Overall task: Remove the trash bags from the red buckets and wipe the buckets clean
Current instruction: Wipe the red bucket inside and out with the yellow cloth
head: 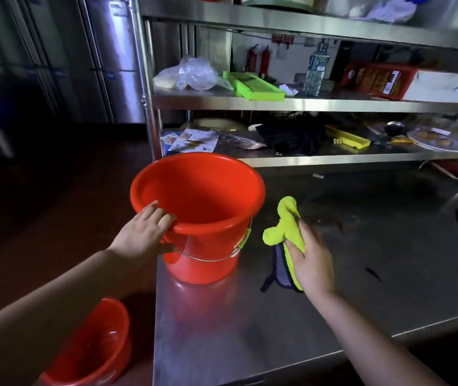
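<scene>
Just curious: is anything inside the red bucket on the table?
The red bucket shows only bare red walls, no trash bag. Its bottom is hidden behind the near rim, where the left hand rests.

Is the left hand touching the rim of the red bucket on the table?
Touching. The head view shows the left hand with fingers resting over the bucket rim.
</scene>
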The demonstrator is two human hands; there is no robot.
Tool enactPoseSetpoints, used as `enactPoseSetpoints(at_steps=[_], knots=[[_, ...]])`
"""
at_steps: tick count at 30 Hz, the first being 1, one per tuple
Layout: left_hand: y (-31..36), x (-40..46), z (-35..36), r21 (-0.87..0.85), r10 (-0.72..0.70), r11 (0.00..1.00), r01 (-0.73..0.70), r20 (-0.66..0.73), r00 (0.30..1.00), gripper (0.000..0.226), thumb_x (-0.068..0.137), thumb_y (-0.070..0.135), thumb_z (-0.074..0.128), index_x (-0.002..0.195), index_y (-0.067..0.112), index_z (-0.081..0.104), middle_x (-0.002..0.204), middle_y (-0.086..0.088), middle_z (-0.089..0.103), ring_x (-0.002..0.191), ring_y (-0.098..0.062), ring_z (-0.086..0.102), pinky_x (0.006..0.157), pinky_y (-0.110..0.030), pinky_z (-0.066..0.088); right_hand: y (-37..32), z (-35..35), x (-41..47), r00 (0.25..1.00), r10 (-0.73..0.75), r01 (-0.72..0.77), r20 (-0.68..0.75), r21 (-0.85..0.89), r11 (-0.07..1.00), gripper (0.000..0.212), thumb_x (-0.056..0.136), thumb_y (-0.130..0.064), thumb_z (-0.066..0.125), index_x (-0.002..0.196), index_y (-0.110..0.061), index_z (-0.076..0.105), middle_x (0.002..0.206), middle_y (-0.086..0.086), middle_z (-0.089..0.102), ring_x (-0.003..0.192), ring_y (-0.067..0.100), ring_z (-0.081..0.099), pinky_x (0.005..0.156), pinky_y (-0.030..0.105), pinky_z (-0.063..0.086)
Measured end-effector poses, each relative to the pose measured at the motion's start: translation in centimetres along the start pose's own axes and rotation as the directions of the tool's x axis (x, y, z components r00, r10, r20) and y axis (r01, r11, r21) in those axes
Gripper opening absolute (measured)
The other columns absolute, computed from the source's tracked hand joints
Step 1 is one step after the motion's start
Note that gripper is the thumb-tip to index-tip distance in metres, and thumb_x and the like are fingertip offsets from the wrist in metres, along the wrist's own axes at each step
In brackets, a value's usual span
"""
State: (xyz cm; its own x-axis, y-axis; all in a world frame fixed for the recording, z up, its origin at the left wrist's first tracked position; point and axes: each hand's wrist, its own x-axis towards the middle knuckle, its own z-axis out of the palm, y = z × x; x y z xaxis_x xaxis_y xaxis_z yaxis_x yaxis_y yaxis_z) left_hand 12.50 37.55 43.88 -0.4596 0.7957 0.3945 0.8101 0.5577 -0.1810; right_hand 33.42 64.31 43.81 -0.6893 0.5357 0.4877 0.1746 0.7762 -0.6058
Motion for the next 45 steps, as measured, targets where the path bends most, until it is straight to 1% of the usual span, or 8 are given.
enactPoseSetpoints(at_steps=[3, 7, 12, 16, 21, 35, 40, 45], knots=[[-0.1, 1.0, -1.5, 0.088, 0.163, 0.982, -0.165, 0.027, 0.986, 0.069, 0.048, 0.062, 0.078, 0.089, 0.009, 0.059, 0.076, -0.005, 0.061, 0.070, -0.025, 0.063, 0.064, -0.036, 0.054, 0.1, -0.4, -1.0, 1.000, -0.009, 0.010, 0.009, -0.027, 1.000, 0.047, 0.085, -0.008, 0.066, 0.130, -0.012, 0.054, 0.123, 0.007, 0.061, 0.108, 0.030, 0.059, 0.077, 0.027, 0.041], [-0.2, 1.0, -2.0, 0.179, 0.310, 0.933, -0.313, 0.045, 0.950, 0.093, 0.024, 0.071, 0.080, 0.093, 0.010, 0.067, 0.083, -0.003, 0.068, 0.074, -0.019, 0.068, 0.067, -0.027, 0.054, -0.2, -1.0, -2.1, 1.000, 0.016, -0.016, -0.003, -0.065, 0.998, 0.049, 0.085, -0.009, 0.065, 0.132, -0.012, 0.052, 0.126, 0.007, 0.060, 0.109, 0.029, 0.059, 0.078, 0.025, 0.040], [-1.4, 1.8, -2.5, 0.134, 0.369, 0.927, -0.351, -0.148, 0.918, 0.081, 0.045, 0.061, 0.079, 0.098, 0.010, 0.045, 0.080, -0.007, 0.066, 0.068, -0.023, 0.066, 0.072, -0.029, 0.040, -2.1, -0.7, -2.9, 0.999, 0.025, -0.027, -0.025, -0.084, 0.996, 0.051, 0.085, -0.009, 0.066, 0.134, -0.013, 0.051, 0.127, 0.009, 0.059, 0.108, 0.031, 0.060, 0.080, 0.032, 0.046], [-2.4, 4.0, -5.1, -0.160, 0.207, 0.957, -0.242, -0.206, 0.956, 0.067, 0.085, 0.069, 0.026, 0.095, 0.007, 0.052, 0.078, -0.010, 0.064, 0.071, -0.030, 0.061, 0.067, -0.034, 0.048, -4.8, -1.1, -2.6, 0.996, -0.021, 0.011, -0.083, -0.116, 0.993, 0.055, 0.083, -0.006, 0.068, 0.134, -0.014, 0.051, 0.122, 0.011, 0.060, 0.103, 0.032, 0.061, 0.077, 0.030, 0.046], [-3.5, 6.2, -7.5, -0.480, -0.116, 0.876, 0.045, -0.118, 0.986, 0.046, 0.096, 0.045, 0.038, 0.104, 0.004, 0.057, 0.091, -0.018, 0.063, 0.090, -0.035, 0.058, 0.073, -0.037, 0.041, -9.3, -1.8, -2.5, 0.981, -0.183, 0.175, -0.066, -0.116, 0.978, 0.068, 0.080, -0.009, 0.066, 0.137, -0.036, 0.040, 0.127, -0.001, 0.054, 0.102, 0.016, 0.056, 0.074, 0.023, 0.045], [-2.8, 7.7, -3.0, -0.902, -0.023, 0.251, 0.352, 0.358, 0.933, 0.021, 0.095, 0.026, 0.052, 0.101, 0.010, 0.064, 0.091, -0.002, 0.062, 0.091, -0.012, 0.052, 0.078, -0.024, 0.043, -17.6, 3.3, 1.5, 0.951, -0.224, 0.289, 0.213, -0.354, 0.890, 0.050, 0.075, -0.013, 0.064, 0.123, -0.024, 0.056, 0.116, -0.001, 0.063, 0.107, 0.022, 0.054, 0.076, 0.026, 0.036], [-3.4, 7.2, -1.5, -0.913, 0.054, 0.030, 0.406, 0.407, 0.912, 0.025, 0.097, 0.009, 0.047, 0.117, 0.003, 0.060, 0.095, -0.001, 0.064, 0.082, -0.003, 0.061, 0.072, -0.007, 0.048, -15.6, 5.1, 2.6, 0.843, -0.007, 0.233, 0.539, -0.353, 0.906, 0.063, 0.085, -0.048, 0.057, 0.142, -0.031, 0.037, 0.152, -0.014, 0.029, 0.140, 0.006, 0.022, 0.114, 0.027, 0.019], [-3.8, 7.5, -0.4, -0.892, 0.056, 0.016, 0.451, 0.451, 0.891, 0.023, 0.096, 0.015, 0.049, 0.116, 0.008, 0.061, 0.095, 0.003, 0.065, 0.082, -0.001, 0.063, 0.072, -0.007, 0.049, -16.2, 5.7, 4.9, 0.847, 0.002, 0.205, 0.532, -0.330, 0.921, 0.052, 0.083, -0.048, 0.062, 0.131, -0.030, 0.053, 0.139, -0.013, 0.048, 0.130, 0.013, 0.037, 0.103, 0.026, 0.028]])
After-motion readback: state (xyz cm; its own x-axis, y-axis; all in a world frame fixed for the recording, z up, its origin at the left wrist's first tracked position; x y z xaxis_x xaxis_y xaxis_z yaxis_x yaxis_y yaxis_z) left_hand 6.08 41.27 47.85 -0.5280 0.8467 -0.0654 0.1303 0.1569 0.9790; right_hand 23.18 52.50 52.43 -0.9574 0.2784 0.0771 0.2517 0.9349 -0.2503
